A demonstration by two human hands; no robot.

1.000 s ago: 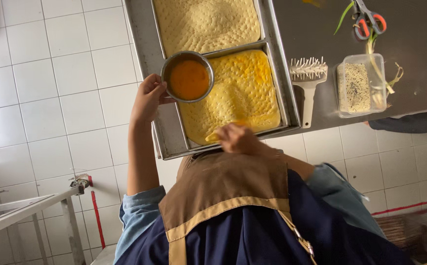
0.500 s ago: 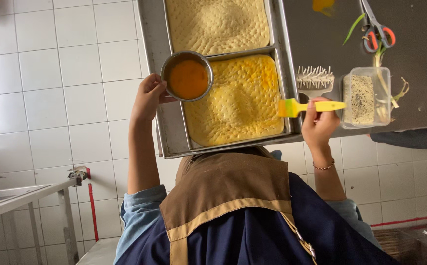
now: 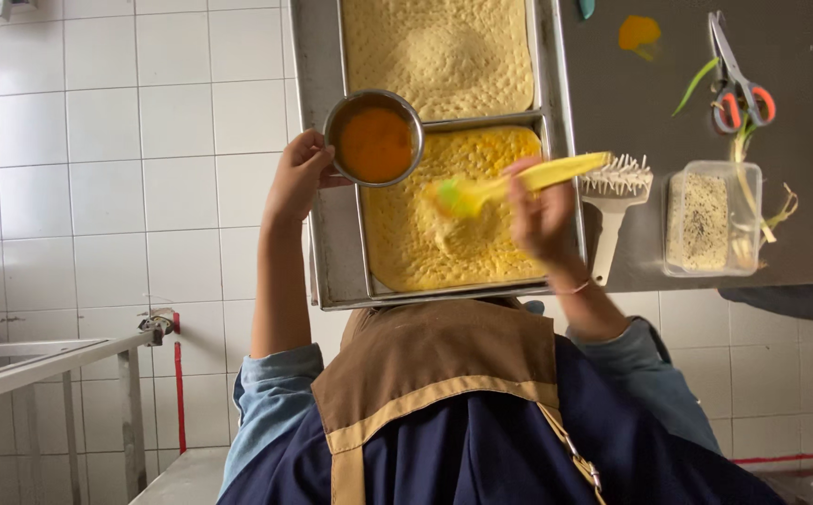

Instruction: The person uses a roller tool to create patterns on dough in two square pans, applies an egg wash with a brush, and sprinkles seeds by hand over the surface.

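Two hands are over a metal tray (image 3: 331, 266) at the left edge of the worktop (image 3: 799, 187). The left hand (image 3: 296, 180) is closed on the handle of a small cup (image 3: 374, 140) of orange liquid. It holds the cup level above the tray's left rim, probably so that nothing spills and the liquid stays near the brush. The right hand (image 3: 539, 213) is wrapped around a yellow brush (image 3: 528, 178) partway along its handle, a grip that seems to leave the head free to sweep.

The brush lies nearly flat. Its long axis runs across the tray from left to right, with the handle end slightly raised toward the right rim. The blurred greenish head points left toward the cup and sits on or just above the near dough (image 3: 462, 257), which is a deeper yellow than the far dough (image 3: 439, 51).

To the right of the tray lie a white spiked tool (image 3: 615, 187), a clear tub (image 3: 710, 220) of seeds and scissors (image 3: 738, 84), all within the right hand's reach.
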